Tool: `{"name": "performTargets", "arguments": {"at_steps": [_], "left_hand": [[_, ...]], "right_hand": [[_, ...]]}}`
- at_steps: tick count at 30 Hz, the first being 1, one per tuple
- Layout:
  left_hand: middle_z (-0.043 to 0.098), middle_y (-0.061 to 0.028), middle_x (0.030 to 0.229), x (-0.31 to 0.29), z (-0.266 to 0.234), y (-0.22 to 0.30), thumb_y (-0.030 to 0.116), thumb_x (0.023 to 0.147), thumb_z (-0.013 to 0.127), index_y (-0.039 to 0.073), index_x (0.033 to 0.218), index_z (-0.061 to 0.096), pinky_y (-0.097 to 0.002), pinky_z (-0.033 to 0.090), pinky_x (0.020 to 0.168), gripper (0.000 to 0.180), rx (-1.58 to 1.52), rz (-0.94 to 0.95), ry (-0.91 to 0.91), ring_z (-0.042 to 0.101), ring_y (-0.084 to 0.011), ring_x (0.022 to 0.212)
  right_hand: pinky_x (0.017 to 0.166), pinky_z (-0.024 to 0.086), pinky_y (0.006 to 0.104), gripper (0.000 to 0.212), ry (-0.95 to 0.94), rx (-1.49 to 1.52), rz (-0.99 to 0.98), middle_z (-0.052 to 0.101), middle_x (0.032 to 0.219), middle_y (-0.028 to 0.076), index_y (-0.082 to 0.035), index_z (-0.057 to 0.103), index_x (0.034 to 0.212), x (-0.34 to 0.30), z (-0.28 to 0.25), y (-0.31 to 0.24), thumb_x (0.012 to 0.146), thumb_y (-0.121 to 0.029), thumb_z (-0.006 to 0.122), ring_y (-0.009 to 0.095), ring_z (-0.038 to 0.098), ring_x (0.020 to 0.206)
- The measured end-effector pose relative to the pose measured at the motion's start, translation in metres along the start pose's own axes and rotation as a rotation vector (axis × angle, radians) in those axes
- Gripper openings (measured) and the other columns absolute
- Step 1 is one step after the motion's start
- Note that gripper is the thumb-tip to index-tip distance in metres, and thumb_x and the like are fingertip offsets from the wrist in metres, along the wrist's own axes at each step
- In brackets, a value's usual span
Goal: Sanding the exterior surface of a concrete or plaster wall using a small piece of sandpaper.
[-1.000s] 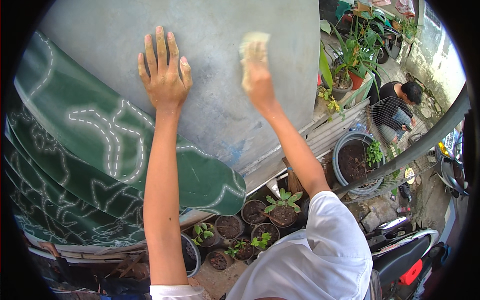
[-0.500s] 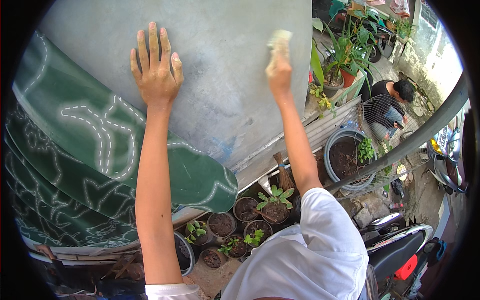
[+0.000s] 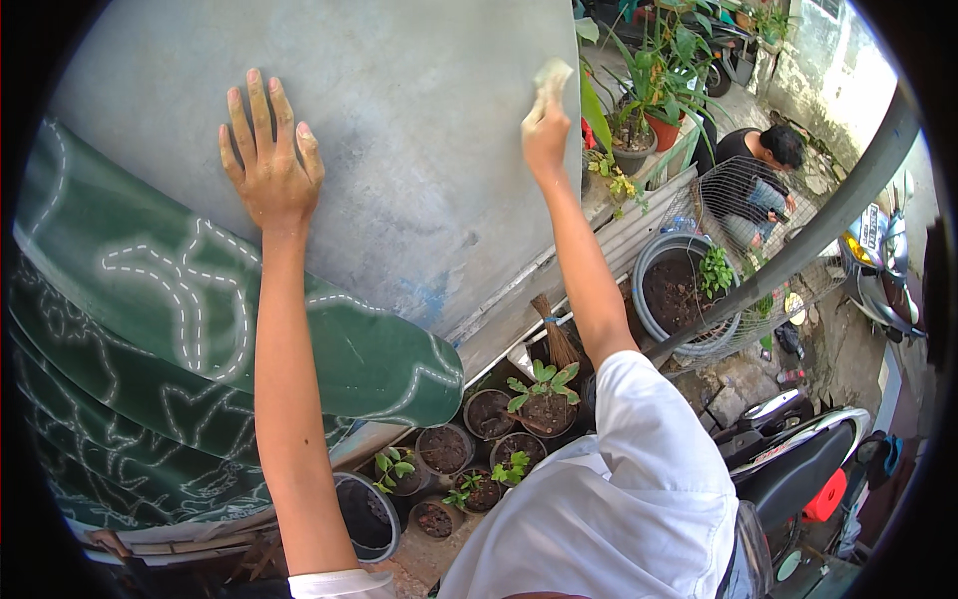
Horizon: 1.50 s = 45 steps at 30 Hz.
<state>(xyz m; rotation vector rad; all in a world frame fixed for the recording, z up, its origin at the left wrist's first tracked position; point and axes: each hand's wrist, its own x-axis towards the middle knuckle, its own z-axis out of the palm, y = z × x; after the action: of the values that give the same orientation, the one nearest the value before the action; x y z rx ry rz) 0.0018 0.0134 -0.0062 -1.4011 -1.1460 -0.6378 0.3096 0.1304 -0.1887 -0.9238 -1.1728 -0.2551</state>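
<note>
My left hand (image 3: 271, 185) lies flat on a smooth grey panel (image 3: 399, 130), fingers spread and dusted with a yellowish residue. Nothing is in it. Near the panel's right edge, my right hand (image 3: 546, 135) grips a pale, yellowish-white pad (image 3: 552, 75) and holds it against the grey surface. Blur hides whether the pad is cloth or sponge. A dark green sheet (image 3: 329, 354) with white dashed outlines is bunched in folds along the panel's left and near side, passing under my left forearm.
Potted seedlings (image 3: 514, 464), a broom (image 3: 556, 334) and a large grey tub (image 3: 644, 290) stand along the near side. Past wire mesh (image 3: 733, 205), a person (image 3: 748, 150) crouches at right. A dark pole (image 3: 788, 265) crosses there; a parked motorbike (image 3: 798, 479) sits lower right.
The view has shifted, so the panel appears further left. My right hand with the pad is now closer to the panel's right edge. My left hand stays flat and spread.
</note>
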Motion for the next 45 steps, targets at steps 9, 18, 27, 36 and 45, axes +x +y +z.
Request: {"name": "performTargets", "arguments": {"at_steps": [9,18,27,36,45], "left_hand": [[0.038,-0.0007,0.171,0.001,-0.004,0.004,0.030,0.107,0.037,0.016,0.160,0.050,-0.0432,0.021,0.128,0.056,0.043,0.012,-0.018,0.034,-0.0236,0.158],[0.035,-0.0008,0.173,-0.002,-0.002,0.002,0.031,0.108,0.036,0.017,0.162,0.046,-0.0436,0.022,0.128,0.056,0.016,0.011,-0.016,0.031,-0.0231,0.160],[0.036,-0.0014,0.173,-0.003,0.003,-0.001,0.031,0.109,0.036,0.017,0.161,0.048,-0.0443,0.021,0.128,0.055,-0.069,0.028,0.060,0.033,-0.0238,0.159],[0.037,-0.0014,0.172,0.003,0.001,0.005,0.030,0.109,0.034,0.017,0.162,0.047,-0.0447,0.022,0.128,0.056,-0.077,0.031,0.107,0.033,-0.0242,0.158],[0.041,0.0015,0.170,0.000,0.000,0.004,0.029,0.109,0.032,0.019,0.158,0.052,-0.0424,0.022,0.128,0.054,0.060,0.014,0.029,0.037,-0.0229,0.157]], "right_hand": [[0.109,0.051,0.0505,0.041,-0.013,-0.042,0.197,0.052,0.142,0.041,0.015,0.052,0.141,-0.003,-0.004,0.015,0.106,-0.006,0.050,0.050,0.057,0.127],[0.086,0.055,0.0559,0.029,0.033,-0.080,0.218,0.067,0.112,0.040,0.010,0.062,0.125,-0.012,-0.002,-0.013,0.107,-0.007,0.049,0.054,0.064,0.107],[0.111,0.046,0.0566,0.043,-0.349,0.069,0.786,0.056,0.132,0.046,0.019,0.048,0.141,0.020,-0.035,-0.048,0.106,-0.007,0.046,0.058,0.053,0.128],[0.088,0.052,0.0608,0.032,-0.111,-0.156,0.554,0.064,0.103,0.043,0.016,0.063,0.118,0.003,-0.010,0.004,0.104,-0.010,0.049,0.057,0.063,0.102],[0.122,0.036,0.0500,0.051,0.086,-0.025,0.466,0.048,0.151,0.037,0.015,0.050,0.144,0.013,-0.012,0.037,0.110,-0.022,0.046,0.051,0.044,0.144]]}}
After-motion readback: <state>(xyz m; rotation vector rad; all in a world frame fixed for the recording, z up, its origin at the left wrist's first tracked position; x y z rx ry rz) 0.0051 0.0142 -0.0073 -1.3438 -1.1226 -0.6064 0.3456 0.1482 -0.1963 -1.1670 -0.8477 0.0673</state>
